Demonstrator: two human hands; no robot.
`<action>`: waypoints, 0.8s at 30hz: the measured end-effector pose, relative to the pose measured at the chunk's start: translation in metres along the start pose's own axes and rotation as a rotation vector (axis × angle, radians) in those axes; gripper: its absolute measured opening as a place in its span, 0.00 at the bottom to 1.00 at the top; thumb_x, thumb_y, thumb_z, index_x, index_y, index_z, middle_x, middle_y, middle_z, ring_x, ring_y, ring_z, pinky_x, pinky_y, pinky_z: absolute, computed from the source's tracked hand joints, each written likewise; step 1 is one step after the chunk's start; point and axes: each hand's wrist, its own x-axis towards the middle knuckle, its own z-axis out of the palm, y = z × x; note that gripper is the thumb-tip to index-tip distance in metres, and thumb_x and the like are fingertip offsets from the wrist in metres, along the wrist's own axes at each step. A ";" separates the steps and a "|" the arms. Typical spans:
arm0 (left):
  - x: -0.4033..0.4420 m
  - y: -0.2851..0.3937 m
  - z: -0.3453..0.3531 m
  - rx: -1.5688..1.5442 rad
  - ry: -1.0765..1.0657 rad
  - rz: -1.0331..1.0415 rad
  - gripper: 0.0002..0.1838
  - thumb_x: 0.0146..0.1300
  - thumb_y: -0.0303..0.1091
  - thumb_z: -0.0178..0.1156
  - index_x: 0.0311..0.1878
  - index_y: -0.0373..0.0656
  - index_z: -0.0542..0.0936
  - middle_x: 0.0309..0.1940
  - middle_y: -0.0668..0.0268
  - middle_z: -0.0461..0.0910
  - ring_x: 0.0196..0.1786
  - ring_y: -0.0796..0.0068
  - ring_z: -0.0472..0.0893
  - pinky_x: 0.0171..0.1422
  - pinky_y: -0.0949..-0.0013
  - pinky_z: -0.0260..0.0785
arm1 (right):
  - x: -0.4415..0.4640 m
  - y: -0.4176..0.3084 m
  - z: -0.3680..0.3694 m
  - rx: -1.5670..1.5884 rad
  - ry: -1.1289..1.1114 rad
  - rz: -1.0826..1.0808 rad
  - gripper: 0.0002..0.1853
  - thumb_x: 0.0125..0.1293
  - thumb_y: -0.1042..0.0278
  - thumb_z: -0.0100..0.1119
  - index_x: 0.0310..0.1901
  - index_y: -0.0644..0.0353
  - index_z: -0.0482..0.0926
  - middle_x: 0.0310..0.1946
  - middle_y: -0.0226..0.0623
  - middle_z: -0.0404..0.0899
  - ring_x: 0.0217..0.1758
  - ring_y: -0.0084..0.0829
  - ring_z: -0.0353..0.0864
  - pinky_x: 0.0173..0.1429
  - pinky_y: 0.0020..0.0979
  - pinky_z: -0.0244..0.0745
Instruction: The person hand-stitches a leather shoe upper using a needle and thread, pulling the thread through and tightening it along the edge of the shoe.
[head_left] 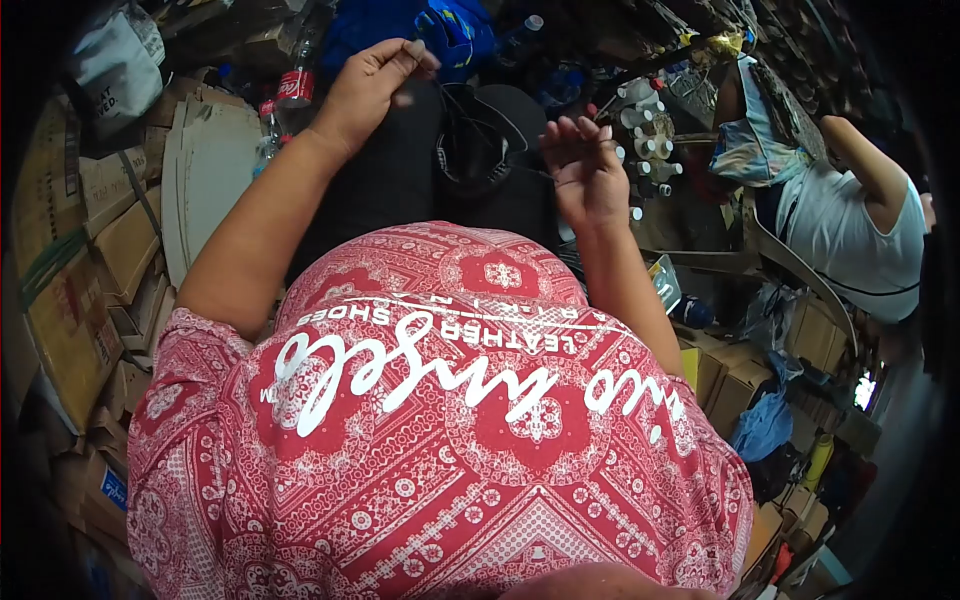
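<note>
A loose tangle of thin black wire (511, 127) hangs over my lap, between my two hands. My left hand (378, 85) is raised at the upper left, thumb and forefinger pinched together near the wire's upper end. Whatever sits in that pinch is too small to make out. Palm turned up, my right hand (588, 178) has its fingers apart and half curled. One strand of the wire reaches toward this palm, and I cannot tell whether it touches. Dark trousers (385, 190) lie beneath.
Several small white-capped bottles (650, 125) stand right of my right hand. A red-labelled plastic bottle (296, 88) is by my left forearm. Flattened cardboard (130, 250) stacks up at left. Another person in a white shirt (855, 230) is at the right. A blue bag (375, 35) lies ahead.
</note>
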 end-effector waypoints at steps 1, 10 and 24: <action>-0.003 0.015 0.011 -0.435 -0.027 -0.131 0.17 0.74 0.43 0.45 0.44 0.41 0.77 0.42 0.62 0.81 0.45 0.68 0.80 0.56 0.66 0.70 | -0.005 0.000 0.002 0.179 -0.010 0.114 0.17 0.73 0.56 0.45 0.38 0.60 0.78 0.42 0.43 0.81 0.51 0.39 0.78 0.61 0.42 0.69; -0.002 0.006 0.005 -1.101 -0.188 -0.421 0.21 0.75 0.45 0.40 0.23 0.50 0.63 0.16 0.74 0.56 0.17 0.81 0.53 0.34 0.70 0.57 | -0.029 -0.016 0.026 0.004 -0.294 0.214 0.21 0.74 0.55 0.40 0.21 0.52 0.60 0.13 0.26 0.52 0.21 0.26 0.55 0.44 0.36 0.65; -0.026 0.019 -0.108 0.103 0.008 -0.159 0.25 0.56 0.31 0.66 0.59 0.45 0.76 0.46 0.68 0.80 0.47 0.79 0.79 0.52 0.74 0.73 | -0.041 -0.096 -0.067 -1.619 -0.207 -0.067 0.15 0.61 0.64 0.63 0.49 0.61 0.81 0.45 0.39 0.80 0.49 0.30 0.79 0.52 0.29 0.72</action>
